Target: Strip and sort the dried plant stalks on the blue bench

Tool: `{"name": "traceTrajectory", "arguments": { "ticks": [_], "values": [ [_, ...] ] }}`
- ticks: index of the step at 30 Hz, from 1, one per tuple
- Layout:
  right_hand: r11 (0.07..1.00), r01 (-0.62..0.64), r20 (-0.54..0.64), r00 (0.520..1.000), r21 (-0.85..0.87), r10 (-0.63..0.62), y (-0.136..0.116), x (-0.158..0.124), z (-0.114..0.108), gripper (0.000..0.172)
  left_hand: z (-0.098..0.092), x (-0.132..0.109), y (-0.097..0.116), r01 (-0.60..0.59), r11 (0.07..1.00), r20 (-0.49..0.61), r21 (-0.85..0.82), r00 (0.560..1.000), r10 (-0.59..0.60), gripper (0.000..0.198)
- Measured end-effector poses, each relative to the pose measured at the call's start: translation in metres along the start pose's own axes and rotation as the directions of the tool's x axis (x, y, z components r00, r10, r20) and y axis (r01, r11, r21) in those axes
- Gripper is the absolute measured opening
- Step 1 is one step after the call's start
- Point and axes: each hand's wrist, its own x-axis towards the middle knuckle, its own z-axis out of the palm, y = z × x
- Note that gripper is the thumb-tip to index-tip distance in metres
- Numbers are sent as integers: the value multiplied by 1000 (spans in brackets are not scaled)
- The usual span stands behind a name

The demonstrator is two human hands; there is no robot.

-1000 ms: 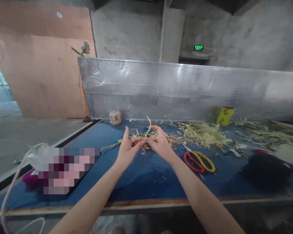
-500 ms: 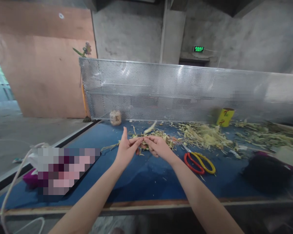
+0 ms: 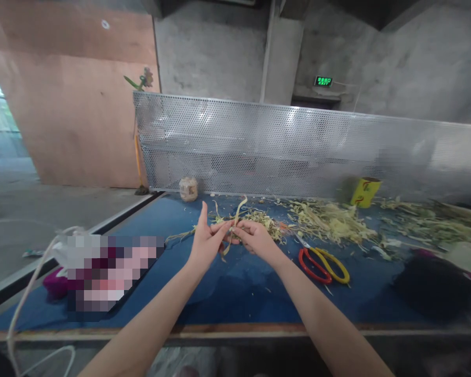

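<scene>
My left hand (image 3: 206, 240) and my right hand (image 3: 258, 238) meet fingertip to fingertip above the blue table. Pinched between them is a pale, dry plant strip (image 3: 240, 206). One end curls up past the fingers, while a bit hangs beneath. My left thumb points upward, away from the pinch. Behind the hands lies a loose pile of shredded dry plant strips (image 3: 269, 222). Long thin strands (image 3: 180, 235) trail out to the left. To the right of my right hand rest scissors (image 3: 317, 262) with one red and one yellow handle.
More dry leaves (image 3: 333, 220) are heaped at right, near a yellow tin (image 3: 366, 191). A lumpy pale roll (image 3: 188, 188) stands by the perforated metal screen (image 3: 235, 141). A dark bundle (image 3: 432, 285) sits at right. A white cable (image 3: 19, 309) and a pixelated item (image 3: 110, 277) occupy the left.
The strip between my fingers now stands up and curls above them, with a piece hanging lower. Both hands stay together in nearly the same place; the view has shifted slightly.
</scene>
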Motion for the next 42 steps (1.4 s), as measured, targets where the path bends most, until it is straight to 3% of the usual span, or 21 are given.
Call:
{"name": "traceTrajectory", "arguments": {
  "ticks": [3, 6, 14, 18, 22, 26, 30, 37, 42],
  "values": [
    [999, -41, -24, 999, 26, 42, 2, 0, -3, 31, -1, 1, -2, -6, 1000, 65, 6, 998, 5, 93],
    [999, 39, -21, 999, -37, -39, 0, 0, -5, 38, 1, 0, -2, -14, 1000, 133, 19, 991, 11, 92],
    [971, 115, -73, 988, -211, -133, 2, 0, -8, 39, 3, -1, -5, 7, 1000, 163, -23, 987, -3, 103],
    [902, 183, -152, 954, -391, -259, 4, -2, -6, 34, 3, 0, -9, -19, 1000, 205, -21, 978, 23, 100],
    [864, 206, -242, 907, -459, -344, 5, -1, -4, 30, 5, -3, -11, -75, 993, 176, 91, 983, 58, 90],
    [926, 122, -312, 919, -357, -241, 8, 2, -3, 32, 4, -6, -12, -121, 973, 163, 196, 983, 89, 79],
    [977, 39, -231, 969, -208, -88, 6, 4, -5, 35, 3, -6, -11, -95, 977, 171, 192, 983, 62, 85],
    [981, 11, -151, 988, -196, -41, -7, 3, -7, 40, 2, 2, -3, -47, 999, 107, 26, 993, 44, 95],
    [981, -6, -55, 998, -195, -5, -1, 3, -9, 37, -4, 6, -4, -43, 999, 98, -18, 994, 44, 100]
  ]
}}
